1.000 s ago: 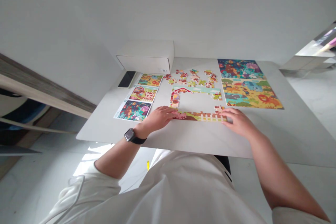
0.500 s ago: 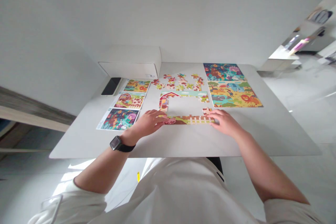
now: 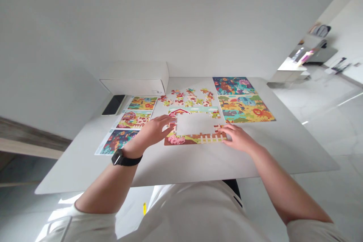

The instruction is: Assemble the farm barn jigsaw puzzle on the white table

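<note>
A part-built farm puzzle frame [image 3: 195, 138] lies in the middle of the white table [image 3: 283, 147], with a red barn at its top left and a fence strip along the bottom. My left hand [image 3: 154, 129], a dark watch on its wrist, rests with fingers stretched onto the frame's left side. My right hand [image 3: 236, 137] lies flat with fingers apart on the frame's lower right corner. Several loose puzzle pieces [image 3: 188, 97] are scattered just beyond the frame.
Two finished puzzles [image 3: 241, 100] lie at the right. Three picture cards [image 3: 133, 119] sit in a column at the left, beside a black phone [image 3: 113, 104]. A white box [image 3: 134, 77] stands against the wall.
My left hand has moved up from the bottom strip to the frame's left side. The bottom strip now sits closer to the rest of the frame. The view has shifted.
</note>
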Demonstrator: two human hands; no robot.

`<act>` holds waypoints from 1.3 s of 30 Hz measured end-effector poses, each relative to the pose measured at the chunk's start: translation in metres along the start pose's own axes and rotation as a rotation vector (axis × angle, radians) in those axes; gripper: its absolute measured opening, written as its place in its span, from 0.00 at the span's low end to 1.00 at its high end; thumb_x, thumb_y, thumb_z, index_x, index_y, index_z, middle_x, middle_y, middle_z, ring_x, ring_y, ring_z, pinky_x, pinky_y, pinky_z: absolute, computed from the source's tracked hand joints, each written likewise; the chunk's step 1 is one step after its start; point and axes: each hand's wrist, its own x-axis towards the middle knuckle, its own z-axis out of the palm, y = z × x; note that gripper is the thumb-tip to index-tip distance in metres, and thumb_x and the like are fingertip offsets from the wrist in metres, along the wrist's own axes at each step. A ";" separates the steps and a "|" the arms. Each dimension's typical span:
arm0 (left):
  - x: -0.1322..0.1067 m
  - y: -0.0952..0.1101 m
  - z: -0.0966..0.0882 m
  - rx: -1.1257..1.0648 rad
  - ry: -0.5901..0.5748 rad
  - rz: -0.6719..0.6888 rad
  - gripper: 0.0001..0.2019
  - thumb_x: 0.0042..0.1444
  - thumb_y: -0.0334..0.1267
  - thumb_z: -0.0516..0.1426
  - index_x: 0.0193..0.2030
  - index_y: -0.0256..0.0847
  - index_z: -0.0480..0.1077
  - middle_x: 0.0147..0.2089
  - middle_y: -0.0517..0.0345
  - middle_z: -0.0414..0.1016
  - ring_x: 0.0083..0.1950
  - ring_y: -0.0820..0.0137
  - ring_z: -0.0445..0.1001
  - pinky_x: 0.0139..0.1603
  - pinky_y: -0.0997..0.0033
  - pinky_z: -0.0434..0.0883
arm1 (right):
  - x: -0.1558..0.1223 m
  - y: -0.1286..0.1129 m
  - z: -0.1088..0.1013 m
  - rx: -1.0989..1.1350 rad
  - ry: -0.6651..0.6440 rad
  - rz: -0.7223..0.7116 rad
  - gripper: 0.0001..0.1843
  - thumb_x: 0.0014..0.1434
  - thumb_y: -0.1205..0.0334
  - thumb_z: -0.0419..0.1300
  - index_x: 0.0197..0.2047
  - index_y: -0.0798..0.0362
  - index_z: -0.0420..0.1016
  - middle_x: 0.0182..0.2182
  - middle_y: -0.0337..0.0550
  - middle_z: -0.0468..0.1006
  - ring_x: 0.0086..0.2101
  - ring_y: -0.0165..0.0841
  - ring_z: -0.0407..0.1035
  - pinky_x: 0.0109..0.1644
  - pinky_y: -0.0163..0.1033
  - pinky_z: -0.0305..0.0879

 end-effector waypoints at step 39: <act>0.147 -0.051 0.010 -0.060 0.274 -0.361 0.14 0.69 0.38 0.56 0.54 0.44 0.82 0.50 0.52 0.86 0.45 0.62 0.82 0.52 0.65 0.76 | 0.212 0.080 -0.021 -0.032 0.087 0.499 0.20 0.69 0.70 0.58 0.58 0.49 0.86 0.57 0.53 0.85 0.55 0.44 0.79 0.62 0.45 0.72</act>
